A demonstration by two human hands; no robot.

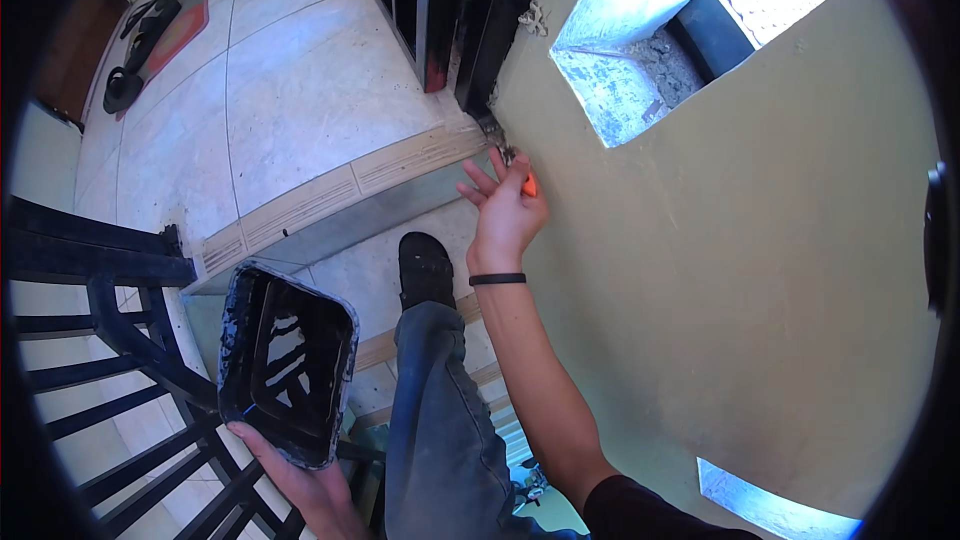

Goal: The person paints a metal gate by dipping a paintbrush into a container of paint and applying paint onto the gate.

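My left hand [300,480] holds up a black rectangular paint tub [345,340] at its near end. Its thumb lies against the tub's outside, and the other fingers are hidden beneath. Glossy black paint and reflections show inside, with grey smears along the rim. Up at the corner where the top step meets the wall, my right hand [510,215] pinches a small orange-handled brush [530,183]. Its head is mostly hidden by the fingers, close to the foot of the black gate post [490,40]. The remaining fingers of that hand are spread.
A black metal railing [90,375] runs along the left. Tiled steps [350,180] rise ahead, with my black shoe [425,270] on a lower one. The beige wall [740,290] at right has a square opening [620,90]. Dark sandals [140,55] lie on a mat at far left.
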